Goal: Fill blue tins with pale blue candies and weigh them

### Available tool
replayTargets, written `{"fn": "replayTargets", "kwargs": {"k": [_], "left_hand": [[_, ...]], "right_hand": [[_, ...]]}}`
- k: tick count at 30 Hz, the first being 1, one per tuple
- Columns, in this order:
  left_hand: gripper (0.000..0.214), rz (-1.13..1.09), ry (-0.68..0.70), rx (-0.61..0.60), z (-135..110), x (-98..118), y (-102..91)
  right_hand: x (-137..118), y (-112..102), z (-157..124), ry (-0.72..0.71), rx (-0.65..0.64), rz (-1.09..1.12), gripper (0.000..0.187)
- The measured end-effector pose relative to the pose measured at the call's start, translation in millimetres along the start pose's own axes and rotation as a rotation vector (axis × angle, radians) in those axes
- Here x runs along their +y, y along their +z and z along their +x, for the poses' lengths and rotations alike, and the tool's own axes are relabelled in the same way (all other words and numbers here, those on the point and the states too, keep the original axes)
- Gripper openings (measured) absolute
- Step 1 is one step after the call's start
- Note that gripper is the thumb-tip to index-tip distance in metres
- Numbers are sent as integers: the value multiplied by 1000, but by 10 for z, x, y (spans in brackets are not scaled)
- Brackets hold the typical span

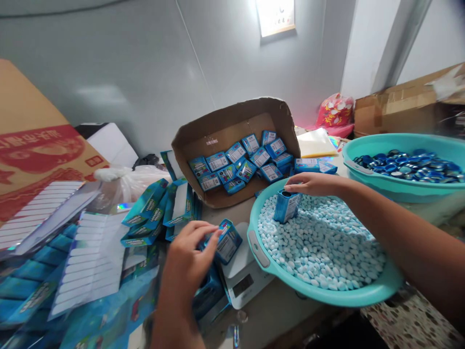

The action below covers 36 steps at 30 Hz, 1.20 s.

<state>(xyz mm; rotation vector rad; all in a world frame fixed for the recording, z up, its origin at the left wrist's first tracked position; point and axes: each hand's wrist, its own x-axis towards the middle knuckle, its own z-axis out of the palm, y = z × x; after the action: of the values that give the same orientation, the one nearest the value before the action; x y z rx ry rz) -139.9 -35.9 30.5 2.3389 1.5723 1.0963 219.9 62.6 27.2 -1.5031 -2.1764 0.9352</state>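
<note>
A small blue tin [286,206] with an open dark top stands upright on white and pale-blue candies [327,247] in a turquoise basin [271,269]. My right hand [308,184] reaches in from the right, its fingers closed on the tin's upper edge. At the left, my left hand [189,252] has thumb and fingers closed around the near-left end of a blue printed candy box [228,242]. That box sits tilted over a white kitchen scale [249,286]; the hand hides part of it.
Behind stands a cardboard tray [232,128] with several blue boxes. Folded blue display cartons [148,213] and white-backed printed sheets [90,261] lie at left. A second turquoise basin [399,191] at right holds shiny blue lids [410,165]. A large carton [32,135] rises far left.
</note>
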Motion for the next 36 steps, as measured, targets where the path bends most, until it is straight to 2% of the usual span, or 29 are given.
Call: {"fn": "replayTargets", "kwargs": {"k": [3, 5, 7, 9, 12, 15, 18, 21, 24, 28, 32, 36], "left_hand": [[18, -145, 145, -135, -113, 543, 300], [15, -165, 168, -326, -206, 902, 583], [22, -127, 189, -549, -271, 1177, 846], [21, -36, 195, -683, -294, 1348, 1023], [16, 111, 192, -773, -283, 1431, 1118], [14, 79, 248, -751, -265, 1355, 1129], [15, -155, 287, -682, -242, 1210, 1151], [17, -406, 241, -633, -221, 1104, 1173], [16, -529, 199, -565, -216, 1080, 1162], [13, -536, 194, -515, -216, 1096, 1132], [11, -473, 225, -489, -238, 1096, 1180], [14, -389, 346, -464, -249, 1069, 1183]], "right_hand": [[16, 7, 8, -3, -7, 22, 67], [36, 18, 15, -13, -7, 36, 65], [68, 33, 25, -23, -5, 38, 65], [109, 46, 39, -22, 7, 34, 65], [167, 59, 61, -3, 27, 29, 62], [190, 61, 73, 2, 21, 31, 58], [149, 52, 58, -17, 7, 33, 57], [68, 38, 24, -16, 12, 14, 58], [12, 29, -1, 11, 35, -6, 58], [28, 32, 6, 17, 12, 14, 65], [56, 50, 26, 7, 24, 29, 62], [44, 78, 19, 20, 55, 37, 61]]}}
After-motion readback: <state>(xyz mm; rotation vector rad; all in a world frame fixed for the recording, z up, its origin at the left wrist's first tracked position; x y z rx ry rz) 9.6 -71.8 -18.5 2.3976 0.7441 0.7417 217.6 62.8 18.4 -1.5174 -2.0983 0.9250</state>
